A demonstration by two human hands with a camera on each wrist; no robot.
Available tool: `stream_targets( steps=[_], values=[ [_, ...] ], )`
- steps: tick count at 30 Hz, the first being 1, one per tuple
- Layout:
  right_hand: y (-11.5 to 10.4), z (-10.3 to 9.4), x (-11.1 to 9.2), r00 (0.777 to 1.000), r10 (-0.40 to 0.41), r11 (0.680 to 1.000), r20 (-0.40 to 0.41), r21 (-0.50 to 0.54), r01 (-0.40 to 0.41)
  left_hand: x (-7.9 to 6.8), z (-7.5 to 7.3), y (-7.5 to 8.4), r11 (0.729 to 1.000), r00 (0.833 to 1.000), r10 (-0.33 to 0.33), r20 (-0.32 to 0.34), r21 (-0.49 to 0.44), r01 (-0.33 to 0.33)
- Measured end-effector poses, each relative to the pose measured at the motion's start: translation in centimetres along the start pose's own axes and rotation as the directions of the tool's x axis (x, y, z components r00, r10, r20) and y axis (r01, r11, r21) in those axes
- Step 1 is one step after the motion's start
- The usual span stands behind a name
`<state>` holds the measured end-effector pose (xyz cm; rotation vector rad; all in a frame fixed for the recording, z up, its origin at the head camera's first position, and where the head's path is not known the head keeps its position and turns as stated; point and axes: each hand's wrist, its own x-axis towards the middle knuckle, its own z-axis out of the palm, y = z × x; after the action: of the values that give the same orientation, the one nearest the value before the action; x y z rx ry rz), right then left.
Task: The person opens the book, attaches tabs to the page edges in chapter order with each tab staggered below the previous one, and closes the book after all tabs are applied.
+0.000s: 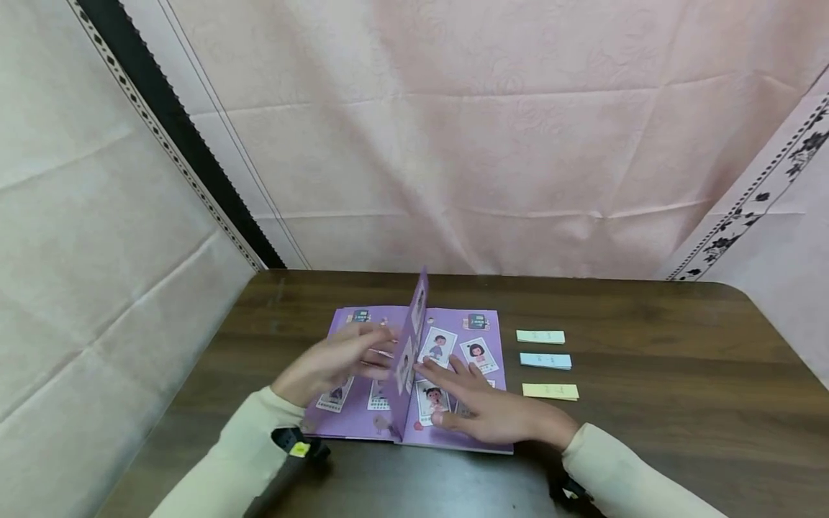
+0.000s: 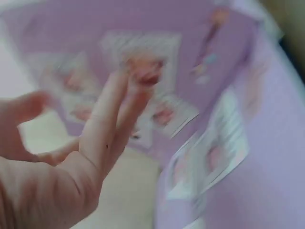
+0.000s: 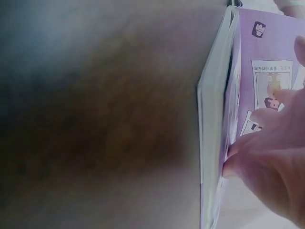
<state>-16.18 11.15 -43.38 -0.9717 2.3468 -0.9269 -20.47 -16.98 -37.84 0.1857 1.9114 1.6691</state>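
Observation:
An open purple book with pictures of cartoon people lies on the table. One of its pages stands nearly upright at the middle. To the left of that page is my left hand, its fingers stretched toward the page; blur in the left wrist view leaves contact uncertain. My right hand rests on the right-hand page with its fingers spread. In the right wrist view, its thumb lies by the edge of the book.
Right of the book, a green paper strip, a blue strip and a yellow strip lie in a column on the brown wooden table. Pale cloth hangs behind the table's far edge.

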Motion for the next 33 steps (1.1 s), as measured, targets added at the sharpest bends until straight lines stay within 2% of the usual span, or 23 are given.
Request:
stream_targets(
  steps=[3,8,12,15,18,23,26,28,29,31,33],
  values=[
    [-0.3,0.2,0.3,1.000,-0.016,0.998,0.026,-0.058,0.018,-0.9,-1.5,0.6,0.996,1.000,0.014,-0.003,0.088,-0.014],
    [-1.1,0.6,0.6,0.999,0.021,0.987,0.045,-0.163,-0.014,-2.1,-2.4,1.8,0.976,0.999,-0.010,-0.053,0.215,0.021],
    [-1.9,1.0,1.0,0.997,0.067,0.973,0.044,-0.222,-0.056,-2.5,-3.7,2.2,0.939,0.993,-0.005,-0.119,0.340,0.046],
    [-2.4,1.3,1.2,0.995,0.090,0.967,0.048,-0.242,-0.076,-2.5,-5.1,1.3,0.921,0.987,0.002,-0.158,0.384,0.060],
    [-2.6,1.4,1.2,0.994,0.096,0.966,0.047,-0.247,-0.081,-2.7,-6.1,-0.2,0.920,0.984,-0.011,-0.178,0.383,0.080],
    [-2.7,1.2,1.1,0.995,0.087,0.962,0.046,-0.263,-0.072,-2.5,-7.2,-2.7,0.904,0.970,-0.053,-0.236,0.402,0.147],
    [-2.7,1.1,1.1,0.996,0.081,0.957,0.040,-0.282,-0.066,-2.2,-7.5,-4.1,0.881,0.963,-0.067,-0.263,0.437,0.180],
    [-2.7,1.2,1.2,0.996,0.080,0.955,0.038,-0.291,-0.065,-2.1,-7.4,-4.9,0.844,0.953,-0.059,-0.296,0.496,0.206],
    [-2.7,1.2,1.2,0.996,0.081,0.954,0.037,-0.291,-0.067,-2.0,-7.3,-5.1,0.813,0.948,-0.047,-0.316,0.539,0.220],
    [-2.7,1.3,1.3,0.995,0.088,0.955,0.038,-0.288,-0.073,-1.9,-6.9,-5.3,0.729,0.933,-0.017,-0.361,0.634,0.258],
    [-2.7,1.3,1.4,0.995,0.097,0.955,0.039,-0.286,-0.082,-1.9,-6.4,-5.2,0.615,0.908,0.013,-0.419,0.719,0.323]
  ],
)
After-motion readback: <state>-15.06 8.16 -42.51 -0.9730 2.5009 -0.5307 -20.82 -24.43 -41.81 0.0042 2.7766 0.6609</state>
